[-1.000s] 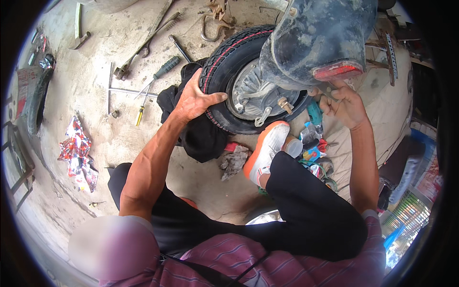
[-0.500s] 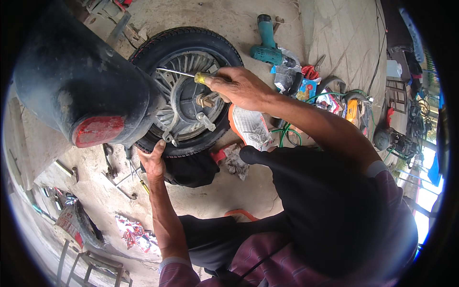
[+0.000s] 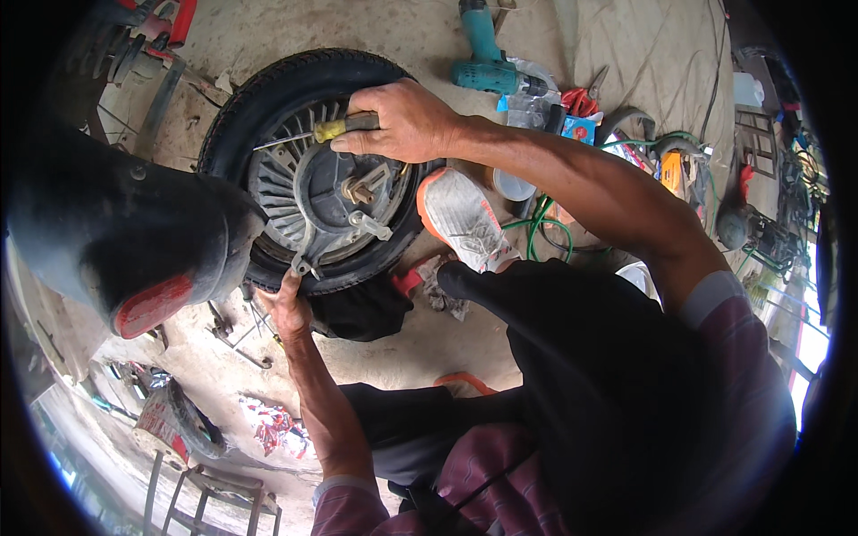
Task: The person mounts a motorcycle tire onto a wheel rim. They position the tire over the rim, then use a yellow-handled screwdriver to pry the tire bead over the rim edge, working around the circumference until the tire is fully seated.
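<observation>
A black-tyred wheel with a finned metal hub and a brake plate lies in front of me. My right hand is closed round the handle of a screwdriver. The screwdriver's shaft reaches left across the hub, its tip near the rim's inner edge. At the wheel's near edge, my left hand grips the tyre, thumb on top beside the brake plate's arm; its other fingers are mostly hidden below. A dark fender with a red reflector overlaps the wheel's left side.
A teal power drill lies beyond on the concrete floor. Red-handled pliers, a green cable and packets lie to the right. My shoe stands close to the tyre. Loose tools and a wooden stool are at lower left.
My right hand and the screwdriver have moved left and slightly up over the hub. The view has shifted, with the fender now lower and further left. My left hand stays at the tyre's near edge.
</observation>
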`<state>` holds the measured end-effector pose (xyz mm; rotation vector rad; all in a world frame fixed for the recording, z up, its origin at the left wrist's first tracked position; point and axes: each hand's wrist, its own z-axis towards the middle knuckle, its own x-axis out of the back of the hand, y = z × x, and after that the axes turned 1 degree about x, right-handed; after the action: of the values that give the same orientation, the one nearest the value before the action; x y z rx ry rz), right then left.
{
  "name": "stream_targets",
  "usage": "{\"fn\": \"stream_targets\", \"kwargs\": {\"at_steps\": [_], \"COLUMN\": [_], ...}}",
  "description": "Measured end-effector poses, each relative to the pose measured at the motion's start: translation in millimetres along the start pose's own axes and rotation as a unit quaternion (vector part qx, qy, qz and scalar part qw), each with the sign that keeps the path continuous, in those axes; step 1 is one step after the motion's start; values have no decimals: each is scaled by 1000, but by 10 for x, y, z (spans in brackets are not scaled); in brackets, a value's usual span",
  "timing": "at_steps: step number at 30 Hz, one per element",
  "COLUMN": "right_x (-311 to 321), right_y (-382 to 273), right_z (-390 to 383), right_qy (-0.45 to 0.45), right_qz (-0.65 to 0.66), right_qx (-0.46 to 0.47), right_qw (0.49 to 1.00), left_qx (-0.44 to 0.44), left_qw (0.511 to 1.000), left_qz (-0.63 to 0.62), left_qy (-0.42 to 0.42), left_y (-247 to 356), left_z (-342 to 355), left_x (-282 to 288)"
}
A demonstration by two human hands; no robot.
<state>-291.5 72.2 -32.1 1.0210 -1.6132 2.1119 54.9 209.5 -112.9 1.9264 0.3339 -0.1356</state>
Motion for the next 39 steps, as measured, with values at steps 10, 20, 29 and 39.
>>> {"fn": "stream_targets", "kwargs": {"at_steps": [10,20,29,39], "right_x": [197,259,242,165], "right_y": [-675,-900,-1029,-1346], "right_z": [136,64,399,766], "right_qy": [-53,52,240,185], "right_qz": [31,112,5,274], "right_qx": [-100,54,248,73], "right_qw": [993,991,939,941], "left_qx": [-18,4,-35,-32], "left_qw": [992,998,997,999], "left_qz": [114,64,68,11], "left_qy": [55,29,17,-13], "left_y": [170,56,35,109], "left_z": [-47,31,60,83], "left_x": [-135,-78,-53,-147]}}
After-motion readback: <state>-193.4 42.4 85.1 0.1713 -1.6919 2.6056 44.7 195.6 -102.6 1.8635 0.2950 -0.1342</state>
